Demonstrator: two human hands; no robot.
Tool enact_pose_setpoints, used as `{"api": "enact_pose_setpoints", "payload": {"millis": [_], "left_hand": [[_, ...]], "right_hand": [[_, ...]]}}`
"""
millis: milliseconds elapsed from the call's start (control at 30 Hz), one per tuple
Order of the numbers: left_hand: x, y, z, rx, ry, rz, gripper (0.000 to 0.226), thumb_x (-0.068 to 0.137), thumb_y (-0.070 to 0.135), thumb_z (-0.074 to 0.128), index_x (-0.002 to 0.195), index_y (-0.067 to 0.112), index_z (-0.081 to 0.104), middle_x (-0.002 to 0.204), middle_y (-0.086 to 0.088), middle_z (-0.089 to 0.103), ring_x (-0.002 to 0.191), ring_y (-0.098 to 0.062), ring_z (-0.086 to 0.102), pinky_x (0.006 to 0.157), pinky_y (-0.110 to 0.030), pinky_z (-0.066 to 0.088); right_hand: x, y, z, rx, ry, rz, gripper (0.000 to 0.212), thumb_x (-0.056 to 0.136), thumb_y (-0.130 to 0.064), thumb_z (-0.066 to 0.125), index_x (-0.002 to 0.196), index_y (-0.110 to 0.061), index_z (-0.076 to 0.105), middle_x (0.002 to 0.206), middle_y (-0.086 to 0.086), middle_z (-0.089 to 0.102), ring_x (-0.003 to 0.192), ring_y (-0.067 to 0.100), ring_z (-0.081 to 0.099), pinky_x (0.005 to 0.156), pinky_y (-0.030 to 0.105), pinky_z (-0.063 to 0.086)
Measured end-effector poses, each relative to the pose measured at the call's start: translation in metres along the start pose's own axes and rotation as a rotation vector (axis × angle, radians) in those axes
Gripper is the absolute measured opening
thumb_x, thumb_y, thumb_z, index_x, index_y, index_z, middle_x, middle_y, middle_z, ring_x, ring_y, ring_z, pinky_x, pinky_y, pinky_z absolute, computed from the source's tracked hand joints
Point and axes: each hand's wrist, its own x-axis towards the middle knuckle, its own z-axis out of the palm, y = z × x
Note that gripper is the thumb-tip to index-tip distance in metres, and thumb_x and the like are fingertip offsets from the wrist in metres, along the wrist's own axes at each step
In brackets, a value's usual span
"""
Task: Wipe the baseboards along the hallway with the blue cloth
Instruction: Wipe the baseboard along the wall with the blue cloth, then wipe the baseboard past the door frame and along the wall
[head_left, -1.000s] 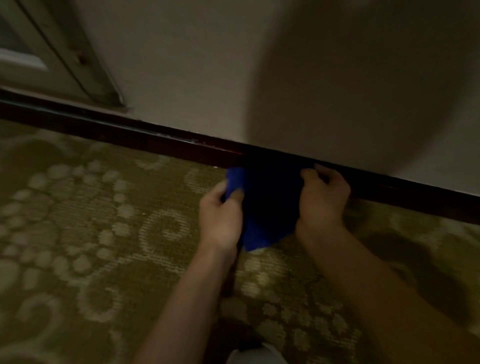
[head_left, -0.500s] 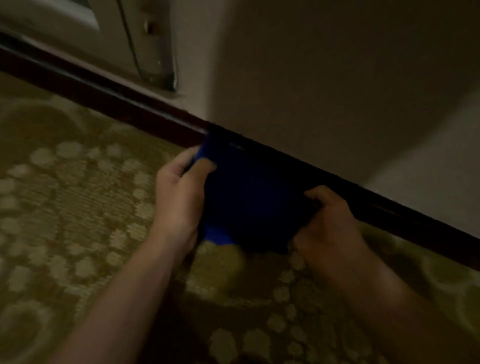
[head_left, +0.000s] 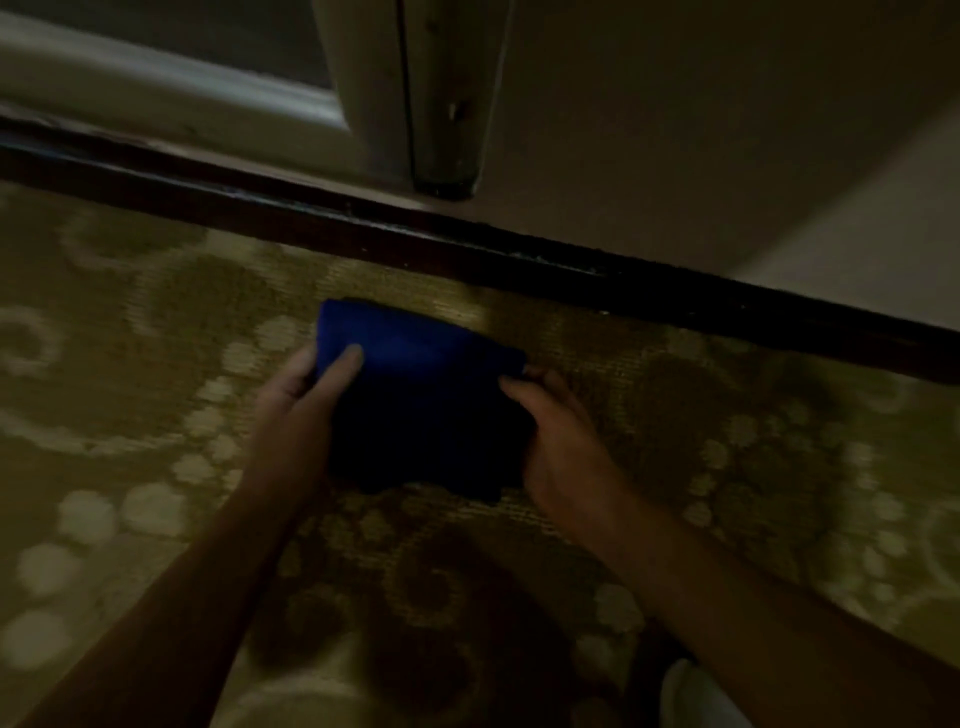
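Note:
The blue cloth (head_left: 415, 384) is stretched between both hands a little above the carpet, well short of the wall. My left hand (head_left: 306, 384) pinches its left edge, thumb on top. My right hand (head_left: 561, 431) grips its right edge with curled fingers. The dark wooden baseboard (head_left: 519, 260) runs from the left edge down to the right edge along the foot of the wall, apart from the cloth. The cloth's lower half is in deep shadow.
A pale door frame (head_left: 447, 104) and the bottom of a door (head_left: 171, 88) stand above the baseboard at top left. Beige wall (head_left: 727, 130) fills the top right. Olive patterned carpet (head_left: 130, 364) covers the floor. Something white (head_left: 696, 696) shows at the bottom edge.
The cloth was against the baseboard; both hands have pulled it back over the carpet. The view has shifted left along the wall, bringing the door frame nearer the middle.

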Motion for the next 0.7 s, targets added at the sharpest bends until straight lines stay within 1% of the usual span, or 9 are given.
{"api": "enact_pose_setpoints", "payload": {"millis": [67,167,200,300,400,467,533,567,700], "left_hand": [[0.001,0.008,-0.003,-0.029,0.006,-0.043,0.027,0.087,0.038,0.064,0.11,0.026,0.07,0.115,0.0,0.072,0.108,-0.024,0.068,0.093,-0.053,0.052],[0.006,0.016,-0.004,-0.094,-0.004,-0.16,0.028,0.088,0.037,0.067,0.114,0.027,0.069,0.118,-0.002,0.07,0.112,-0.027,0.066,0.092,-0.051,0.053],[0.008,0.017,-0.005,-0.122,-0.003,-0.195,0.029,0.088,0.035,0.066,0.116,0.026,0.068,0.12,-0.003,0.069,0.111,-0.026,0.066,0.09,-0.049,0.054],[0.013,0.015,-0.003,-0.145,0.018,-0.208,0.032,0.087,0.036,0.068,0.117,0.028,0.067,0.118,0.0,0.07,0.105,-0.021,0.069,0.078,-0.038,0.057],[0.017,0.006,-0.006,-0.094,0.033,-0.22,0.053,0.074,0.047,0.074,0.123,0.029,0.064,0.121,0.0,0.07,0.103,-0.024,0.07,0.074,-0.039,0.059],[0.023,0.006,-0.009,-0.076,0.078,-0.251,0.068,0.067,0.051,0.076,0.129,0.03,0.06,0.123,0.0,0.068,0.103,-0.027,0.07,0.072,-0.04,0.058],[0.022,0.006,-0.008,-0.058,0.095,-0.269,0.066,0.069,0.048,0.073,0.131,0.028,0.059,0.121,0.001,0.068,0.103,-0.026,0.069,0.072,-0.039,0.057],[0.021,0.006,-0.007,-0.062,0.087,-0.28,0.063,0.071,0.047,0.071,0.13,0.026,0.06,0.12,0.001,0.069,0.103,-0.026,0.069,0.074,-0.04,0.057],[0.018,0.009,0.002,-0.147,0.074,-0.343,0.045,0.085,0.04,0.064,0.124,0.02,0.064,0.118,-0.006,0.071,0.109,-0.03,0.068,0.09,-0.049,0.053]], "right_hand": [[-0.006,-0.002,0.008,-0.046,0.033,0.019,0.031,0.081,-0.035,0.072,0.108,-0.026,0.06,0.117,0.004,0.065,0.105,0.025,0.064,0.089,0.046,0.054],[-0.017,-0.006,0.021,-0.199,0.056,0.031,0.082,0.067,-0.05,0.078,0.138,-0.036,0.04,0.132,0.0,0.055,0.11,0.024,0.06,0.093,0.047,0.052],[-0.017,-0.006,0.024,-0.239,0.065,0.027,0.086,0.069,-0.05,0.077,0.142,-0.038,0.034,0.133,-0.003,0.053,0.107,0.021,0.06,0.092,0.044,0.053],[-0.015,-0.005,0.027,-0.281,0.09,-0.018,0.075,0.083,-0.043,0.069,0.145,-0.039,0.028,0.123,-0.013,0.05,0.098,0.013,0.057,0.086,0.035,0.052],[-0.011,0.005,0.023,-0.212,0.095,-0.04,0.052,0.084,-0.042,0.068,0.129,-0.041,0.042,0.126,-0.009,0.054,0.11,0.019,0.057,0.096,0.044,0.051],[-0.009,0.014,0.022,-0.14,0.095,-0.109,0.039,0.088,-0.037,0.065,0.123,-0.037,0.047,0.119,-0.013,0.055,0.107,0.013,0.058,0.089,0.035,0.055],[-0.009,0.021,0.023,-0.139,0.092,-0.194,0.039,0.091,-0.035,0.061,0.127,-0.035,0.047,0.119,-0.014,0.056,0.102,0.005,0.058,0.074,0.02,0.054],[-0.009,0.025,0.024,-0.145,0.098,-0.23,0.039,0.092,-0.034,0.06,0.128,-0.034,0.046,0.12,-0.013,0.056,0.102,0.004,0.058,0.074,0.019,0.053],[-0.008,0.028,0.027,-0.212,0.156,-0.314,0.041,0.094,-0.035,0.057,0.131,-0.028,0.044,0.121,-0.012,0.056,0.105,0.002,0.057,0.087,0.024,0.052]]}}
